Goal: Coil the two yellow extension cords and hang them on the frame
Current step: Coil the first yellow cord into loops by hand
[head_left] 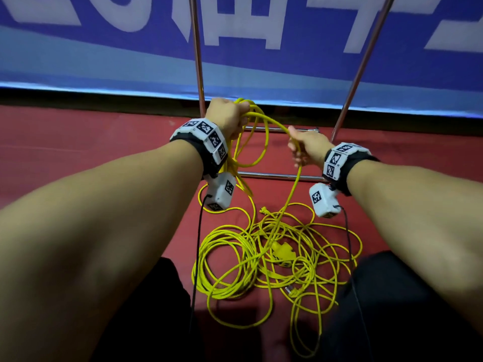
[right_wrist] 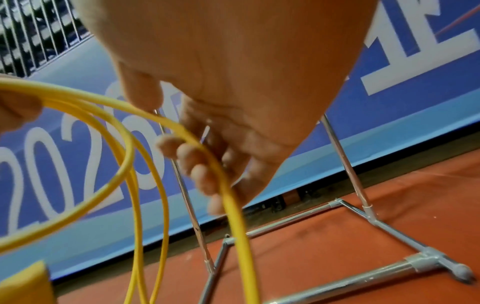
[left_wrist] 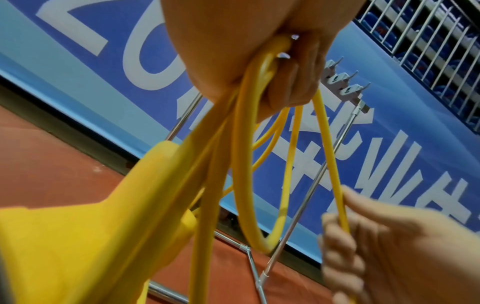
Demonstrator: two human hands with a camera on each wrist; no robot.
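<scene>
The left hand point(head_left: 230, 114) has a closed grip round several gathered loops of yellow cord point(head_left: 257, 142), which hang from the fist past the wrist; in the left wrist view the fingers point(left_wrist: 293, 82) curl over the bundle. The right hand point(head_left: 307, 147) holds a single strand of the same cord, its fingers point(right_wrist: 200, 170) curled loosely round it, so the grip looks light, though blur makes that hard to judge. That strand arcs across from the left fist, passes through the right hand and drops to the floor. There, between the person's legs, the uncoiled rest of the cords point(head_left: 274, 259) lies in a loose tangle on the red floor point(head_left: 91, 152), with a yellow socket block point(head_left: 283, 252) in its midst. Just beyond the hands stands the metal frame point(head_left: 274, 176), its base bars on the floor and two uprights rising before a blue banner point(head_left: 104, 56).
</scene>
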